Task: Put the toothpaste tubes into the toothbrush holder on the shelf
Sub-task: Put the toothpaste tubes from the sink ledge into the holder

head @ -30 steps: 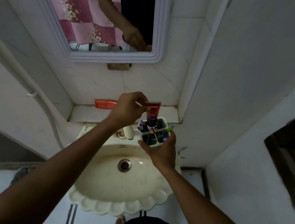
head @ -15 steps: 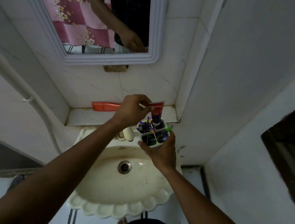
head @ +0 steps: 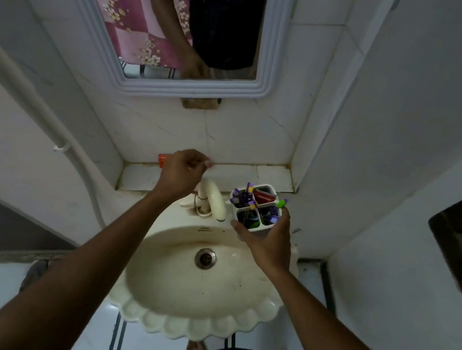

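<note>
My right hand (head: pixel 268 243) grips the white four-compartment toothbrush holder (head: pixel 257 228) from below and holds it above the sink's back right edge, in front of the shelf (head: pixel 266 176). Several purple and green toothbrushes stand in it. A red toothpaste tube (head: pixel 264 197) sits in its far right compartment. My left hand (head: pixel 182 173) is at the shelf's left part, fingers curled around an orange-red toothpaste tube (head: pixel 162 160) lying there. Only the tube's ends show beside the hand.
A cream faucet (head: pixel 215 199) stands between my hands, above the scalloped sink (head: pixel 199 319). A white-framed mirror (head: pixel 194 92) hangs over the shelf. A white pipe (head: pixel 57 127) runs down the left wall, and the right wall stands close to the holder.
My left hand let go of the red tube, which now sits in the holder, and moved left onto the orange-red tube on the shelf. My right hand stayed on the holder.
</note>
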